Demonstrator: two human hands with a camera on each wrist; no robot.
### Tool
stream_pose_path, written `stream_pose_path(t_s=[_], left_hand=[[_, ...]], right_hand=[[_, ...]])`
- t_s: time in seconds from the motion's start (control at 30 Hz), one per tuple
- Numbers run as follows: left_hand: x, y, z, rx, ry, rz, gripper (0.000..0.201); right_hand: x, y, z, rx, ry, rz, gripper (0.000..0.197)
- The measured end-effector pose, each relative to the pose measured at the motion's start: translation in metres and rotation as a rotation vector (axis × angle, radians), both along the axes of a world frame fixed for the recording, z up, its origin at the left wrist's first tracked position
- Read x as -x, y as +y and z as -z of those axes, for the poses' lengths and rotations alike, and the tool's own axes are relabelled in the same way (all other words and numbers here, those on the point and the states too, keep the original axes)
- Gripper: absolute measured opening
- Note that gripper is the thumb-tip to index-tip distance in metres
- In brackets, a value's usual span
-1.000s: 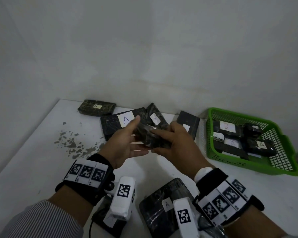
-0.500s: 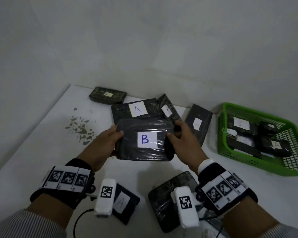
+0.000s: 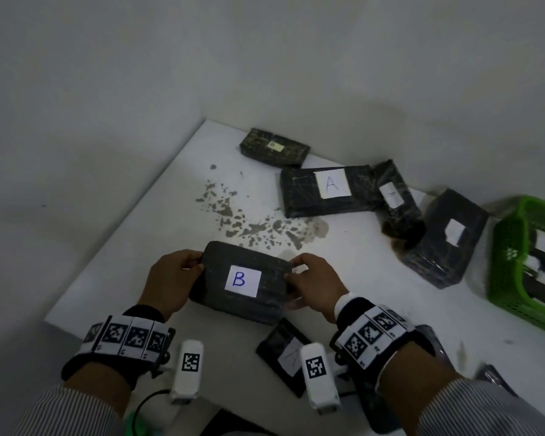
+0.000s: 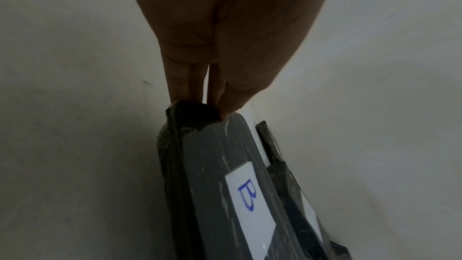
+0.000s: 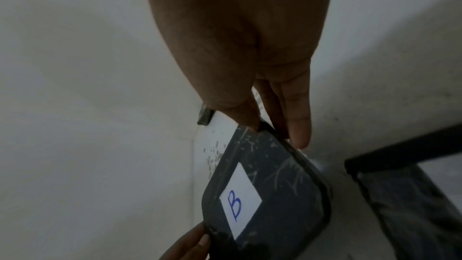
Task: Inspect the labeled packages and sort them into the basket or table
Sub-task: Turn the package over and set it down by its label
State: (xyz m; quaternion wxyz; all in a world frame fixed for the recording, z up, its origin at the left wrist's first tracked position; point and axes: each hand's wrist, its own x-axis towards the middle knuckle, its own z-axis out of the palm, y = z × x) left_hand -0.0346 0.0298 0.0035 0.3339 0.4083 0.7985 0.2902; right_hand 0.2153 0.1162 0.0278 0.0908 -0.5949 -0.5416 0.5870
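A dark wrapped package with a white label marked B (image 3: 243, 281) (image 4: 232, 189) (image 5: 265, 189) is held level above the near part of the white table (image 3: 177, 221), label up. My left hand (image 3: 177, 278) (image 4: 200, 102) pinches its left end. My right hand (image 3: 312, 284) (image 5: 275, 126) pinches its right end. The green basket (image 3: 510, 262) stands at the right edge of the head view with several labelled packages inside.
On the table lie a package marked A (image 3: 328, 190), a small patterned package (image 3: 274, 147) at the back, two more dark packages (image 3: 397, 202) (image 3: 444, 240) towards the basket, and another (image 3: 283, 350) below my hands. Grey chipped patches (image 3: 249, 225) mark the tabletop. Walls close the back and left.
The package went from edge-on to label up, showing B, then came nearer and lower in both hands. The head view swung left, pushing the basket to the right edge.
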Motion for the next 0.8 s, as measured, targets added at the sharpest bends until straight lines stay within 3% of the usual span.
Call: stream_pose_path(t_s=[0.17, 0.23, 0.33, 0.43, 0.63, 0.8], left_hand=[[0.032, -0.015, 0.015, 0.155, 0.012, 0.035, 0.014], [0.038, -0.015, 0.016, 0.188, 0.002, 0.051, 0.009], [0.039, -0.009, 0.011, 0.246, 0.04, 0.11, 0.005], [0.037, -0.002, 0.007, 0.356, 0.099, 0.187, 0.031], [0.032, 0.006, 0.003, 0.514, 0.272, 0.283, 0.059], [0.009, 0.028, -0.018, 0.275, 0.346, 0.216, 0.05]], right_hand=[[0.027, -0.006, 0.011, 0.077, -0.112, -0.185, 0.007], [0.031, -0.006, 0.013, 0.085, -0.17, -0.271, 0.019], [0.032, -0.003, 0.016, 0.037, -0.245, -0.364, 0.021], [0.025, 0.001, 0.018, 0.009, -0.291, -0.427, 0.016], [0.006, -0.005, 0.021, 0.034, -0.227, -0.351, 0.016], [-0.008, 0.008, 0.011, -0.042, -0.189, -0.163, 0.027]])
